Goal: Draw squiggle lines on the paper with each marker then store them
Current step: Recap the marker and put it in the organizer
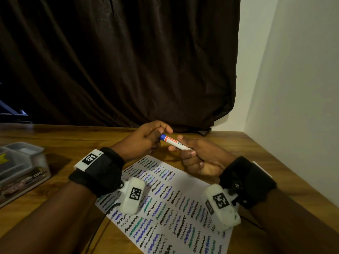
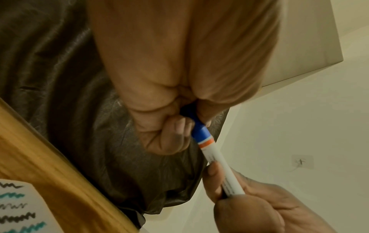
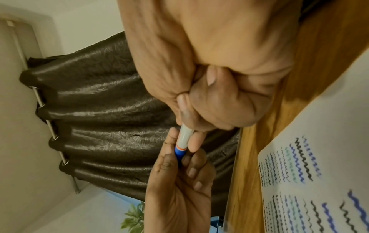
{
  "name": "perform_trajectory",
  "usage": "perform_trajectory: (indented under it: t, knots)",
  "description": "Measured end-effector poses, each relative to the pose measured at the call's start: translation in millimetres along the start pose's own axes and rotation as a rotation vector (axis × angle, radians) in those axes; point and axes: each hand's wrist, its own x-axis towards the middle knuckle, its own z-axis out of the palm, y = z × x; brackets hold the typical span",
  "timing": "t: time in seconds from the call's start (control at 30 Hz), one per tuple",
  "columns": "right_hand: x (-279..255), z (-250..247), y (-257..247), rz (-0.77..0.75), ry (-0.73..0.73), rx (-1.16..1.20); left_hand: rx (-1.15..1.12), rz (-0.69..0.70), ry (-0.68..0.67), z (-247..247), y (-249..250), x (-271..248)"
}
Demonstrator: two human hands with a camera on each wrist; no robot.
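A white marker with a blue cap is held level above the far end of the paper. My left hand grips the blue cap with curled fingers. My right hand grips the white barrel, thumb on top. The cap sits on the marker. The paper is covered with several rows of black, blue and teal squiggles.
A grey plastic box sits on a flat printed pack at the table's left. The wooden table meets a dark curtain at the back and a white wall on the right.
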Motion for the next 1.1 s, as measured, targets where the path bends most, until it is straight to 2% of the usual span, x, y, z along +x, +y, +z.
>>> perform_trajectory:
  t: [0.3, 0.53, 0.63, 0.73, 0.87, 0.97, 1.1]
  knots:
    - [0, -1, -2, -0.102, -0.012, -0.062, -0.053, -0.048, 0.055, -5, 3, 2]
    - [5, 0, 3, -0.153, 0.149, -0.174, -0.08, -0.089, 0.208, -19, -2, 1]
    - [5, 4, 5, -0.133, 0.171, -0.204, -0.103, -0.064, 0.349, -27, 2, -6]
    - [3, 5, 8, -0.069, 0.125, -0.251, -0.056, -0.06, 0.461, -39, 7, -21]
    - [-3, 6, 16, 0.017, -0.001, -0.462, 0.087, -0.064, 0.524, -70, 18, -58]
    - [-2, 7, 20, 0.014, -0.079, -0.528, 0.216, -0.093, 0.547, -105, 35, -90]
    - [0, 5, 20, 0.002, -0.109, -0.525, 0.316, -0.138, 0.593, -150, 68, -138]
